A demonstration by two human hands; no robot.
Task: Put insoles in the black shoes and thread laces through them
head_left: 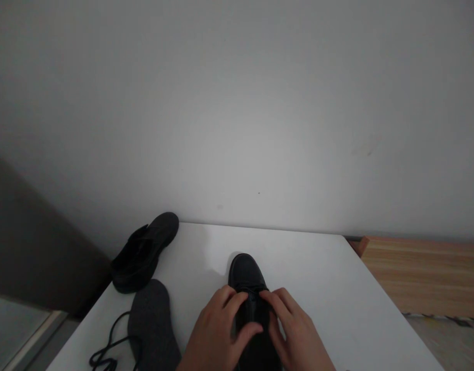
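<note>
A black shoe (244, 269) lies on the white table with its toe pointing at the wall, and its lacing area sits between my two hands. My left hand (221, 330) grips the left side of the opening, fingertips on the lacing flap and thumb over the tongue. On the opposite side, my right hand (294, 330) has its fingers curled onto the right flap. Just what the fingertips pinch is too dark to make out. Left of my left hand lie a grey insole (154, 319) and a loose black shoelace (119, 340), which partly crosses the insole.
A second black shoe (144, 252) rests at the table's back left, near the wall. The white tabletop (318, 278) meets the grey wall (260, 129) behind. A light wooden piece of furniture (426, 275) stands beyond the right edge.
</note>
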